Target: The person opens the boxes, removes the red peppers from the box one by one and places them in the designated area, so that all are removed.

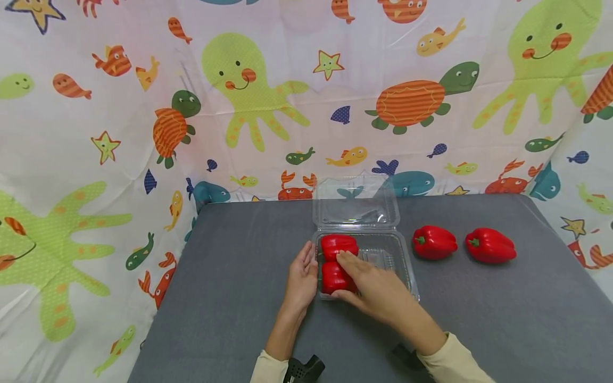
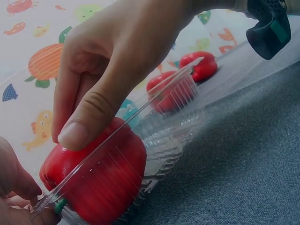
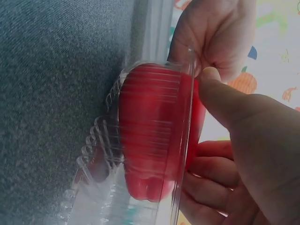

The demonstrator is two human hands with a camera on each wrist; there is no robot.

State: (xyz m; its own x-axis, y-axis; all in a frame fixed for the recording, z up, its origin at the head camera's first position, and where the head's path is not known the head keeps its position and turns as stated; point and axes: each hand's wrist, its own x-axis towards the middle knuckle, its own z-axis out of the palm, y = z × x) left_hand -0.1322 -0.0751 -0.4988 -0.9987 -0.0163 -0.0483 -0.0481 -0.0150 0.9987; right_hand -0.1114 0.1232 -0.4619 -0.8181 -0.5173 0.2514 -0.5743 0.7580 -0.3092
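A clear plastic clamshell container point(image 1: 407, 266) stands with its lid point(image 1: 355, 205) raised at the back. Inside, along its left side, two red bell peppers lie one behind the other: a rear one point(image 1: 339, 244) and a front one point(image 1: 335, 277). My right hand point(image 1: 378, 290) reaches in from above and holds the front bell pepper point(image 3: 150, 122), thumb on its near side and fingers on the far side. Against the container's left wall rests my left hand point(image 1: 301, 279), its fingers extended; in the left wrist view its fingertips point(image 2: 35, 190) are at the rim beside the green stem.
Right of the container, two more red bell peppers lie on the grey table point(image 1: 230, 298): a nearer one point(image 1: 435, 242) and one farther right point(image 1: 490, 246). A sea-animal patterned curtain point(image 1: 287, 127) hangs behind and beside the table. The container's right half shows its bare ribbed bottom.
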